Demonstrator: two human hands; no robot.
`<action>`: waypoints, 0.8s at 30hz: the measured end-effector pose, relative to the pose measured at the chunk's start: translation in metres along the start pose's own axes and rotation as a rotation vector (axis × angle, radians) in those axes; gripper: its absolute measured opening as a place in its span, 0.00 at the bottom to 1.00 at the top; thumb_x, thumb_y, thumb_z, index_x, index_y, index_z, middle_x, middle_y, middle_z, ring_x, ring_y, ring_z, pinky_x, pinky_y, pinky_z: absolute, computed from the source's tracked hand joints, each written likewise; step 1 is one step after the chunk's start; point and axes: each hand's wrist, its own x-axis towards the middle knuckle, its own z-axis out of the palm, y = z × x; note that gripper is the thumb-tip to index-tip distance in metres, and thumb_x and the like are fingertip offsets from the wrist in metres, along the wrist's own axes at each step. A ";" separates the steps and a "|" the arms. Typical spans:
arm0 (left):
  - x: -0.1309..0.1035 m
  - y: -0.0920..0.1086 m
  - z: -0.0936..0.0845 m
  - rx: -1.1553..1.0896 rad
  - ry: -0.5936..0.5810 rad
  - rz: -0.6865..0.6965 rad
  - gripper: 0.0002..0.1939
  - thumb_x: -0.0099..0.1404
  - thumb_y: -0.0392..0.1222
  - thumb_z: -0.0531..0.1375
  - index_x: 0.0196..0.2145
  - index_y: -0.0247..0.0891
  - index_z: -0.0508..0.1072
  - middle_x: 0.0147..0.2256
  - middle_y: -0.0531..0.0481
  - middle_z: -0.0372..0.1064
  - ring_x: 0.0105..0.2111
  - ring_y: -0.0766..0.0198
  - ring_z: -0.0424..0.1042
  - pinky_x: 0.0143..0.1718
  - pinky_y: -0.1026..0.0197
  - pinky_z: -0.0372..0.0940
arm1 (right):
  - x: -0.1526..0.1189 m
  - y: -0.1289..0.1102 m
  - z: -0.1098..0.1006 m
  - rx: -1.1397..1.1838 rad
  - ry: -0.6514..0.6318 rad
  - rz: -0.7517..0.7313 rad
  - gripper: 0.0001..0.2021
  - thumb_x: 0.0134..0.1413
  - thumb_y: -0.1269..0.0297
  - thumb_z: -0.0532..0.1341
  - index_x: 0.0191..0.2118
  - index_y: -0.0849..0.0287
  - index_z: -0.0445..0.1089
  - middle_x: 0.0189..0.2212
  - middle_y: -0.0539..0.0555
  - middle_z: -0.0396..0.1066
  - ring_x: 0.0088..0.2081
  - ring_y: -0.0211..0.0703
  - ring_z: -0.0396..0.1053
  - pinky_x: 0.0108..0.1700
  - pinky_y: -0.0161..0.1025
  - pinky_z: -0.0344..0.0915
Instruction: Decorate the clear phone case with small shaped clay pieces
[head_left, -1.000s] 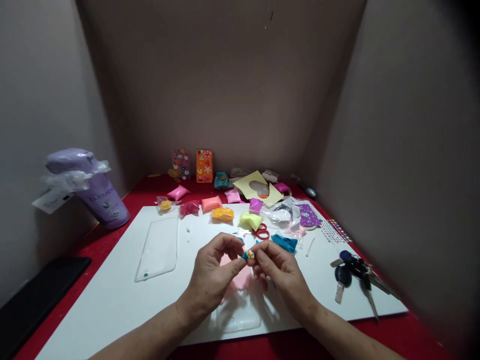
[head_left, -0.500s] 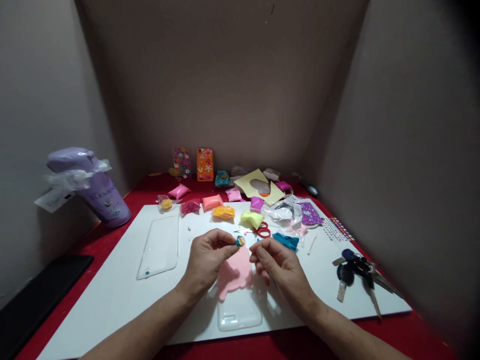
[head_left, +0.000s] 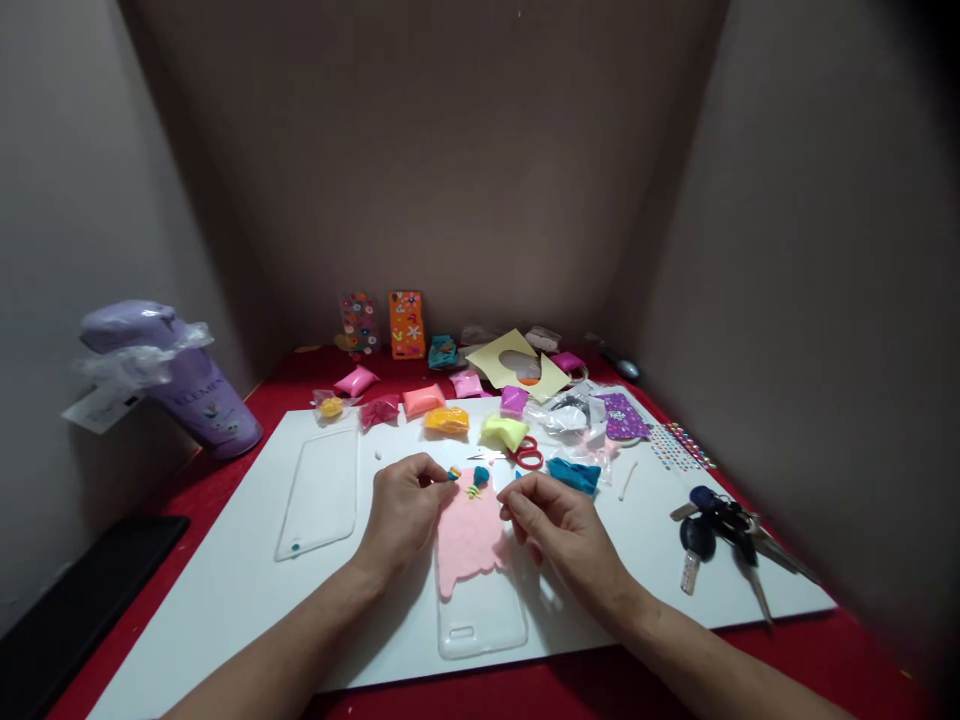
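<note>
A clear phone case [head_left: 491, 637] lies on the white board, its upper part covered by a flat pink clay layer [head_left: 466, 545]. On the pink clay sit a dark blue clay piece [head_left: 481, 476] and small yellow-green striped bits [head_left: 474, 492]. My left hand [head_left: 409, 500] pinches a small blue and orange clay piece [head_left: 454, 474] between thumb and finger, at the layer's upper left edge. To the right of the case, my right hand [head_left: 555, 520] has thumb and fingertips pressed together. Whether anything is between them, I cannot make out.
Red-handled scissors [head_left: 529, 453], a teal clay packet [head_left: 574, 475] and a yellow one [head_left: 504, 431] lie beyond my hands. A second clear case [head_left: 319, 495] is at left, keys [head_left: 724, 530] and a cotton swab [head_left: 628, 481] at right. A purple bottle [head_left: 202, 395] leans far left.
My left hand has lowered and shifted slightly left with the small clay piece, uncovering the blue piece and striped bits on the pink clay. My right hand has hardly moved.
</note>
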 end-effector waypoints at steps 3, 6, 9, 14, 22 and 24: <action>-0.001 0.002 -0.001 0.150 -0.043 0.033 0.05 0.48 0.36 0.62 0.18 0.37 0.70 0.20 0.52 0.68 0.24 0.63 0.65 0.26 0.62 0.58 | 0.000 0.000 0.000 -0.014 0.002 -0.004 0.13 0.58 0.55 0.57 0.31 0.60 0.67 0.26 0.48 0.66 0.21 0.29 0.58 0.21 0.28 0.55; -0.003 0.004 -0.001 0.214 -0.047 0.061 0.06 0.49 0.37 0.61 0.18 0.37 0.70 0.21 0.52 0.68 0.25 0.63 0.65 0.27 0.61 0.58 | 0.001 0.000 0.000 -0.022 0.005 -0.009 0.13 0.58 0.55 0.57 0.30 0.59 0.67 0.26 0.49 0.66 0.22 0.30 0.59 0.21 0.29 0.56; -0.007 0.007 -0.001 0.255 -0.060 0.069 0.07 0.50 0.37 0.60 0.17 0.38 0.69 0.20 0.53 0.66 0.24 0.63 0.65 0.26 0.62 0.58 | 0.001 -0.001 0.000 -0.025 0.010 -0.010 0.13 0.58 0.55 0.57 0.30 0.59 0.68 0.25 0.48 0.66 0.21 0.30 0.58 0.21 0.29 0.55; -0.009 0.010 -0.001 0.291 -0.079 0.042 0.06 0.50 0.36 0.60 0.17 0.39 0.68 0.21 0.53 0.66 0.24 0.63 0.65 0.26 0.61 0.58 | 0.002 0.000 -0.001 -0.036 0.008 -0.004 0.13 0.58 0.55 0.57 0.30 0.59 0.67 0.25 0.48 0.65 0.20 0.30 0.57 0.21 0.30 0.55; -0.008 0.012 -0.002 0.393 -0.130 0.063 0.06 0.50 0.33 0.57 0.18 0.38 0.68 0.22 0.51 0.68 0.26 0.62 0.67 0.27 0.61 0.59 | 0.001 0.001 0.000 -0.045 0.007 -0.015 0.13 0.59 0.56 0.56 0.29 0.59 0.67 0.23 0.47 0.64 0.20 0.30 0.57 0.21 0.30 0.54; -0.008 0.013 -0.002 0.394 -0.133 0.048 0.06 0.51 0.33 0.57 0.18 0.38 0.68 0.22 0.51 0.68 0.25 0.62 0.67 0.27 0.62 0.59 | 0.001 0.001 0.000 -0.039 0.005 -0.010 0.13 0.59 0.55 0.56 0.29 0.59 0.67 0.22 0.47 0.64 0.19 0.30 0.56 0.21 0.30 0.53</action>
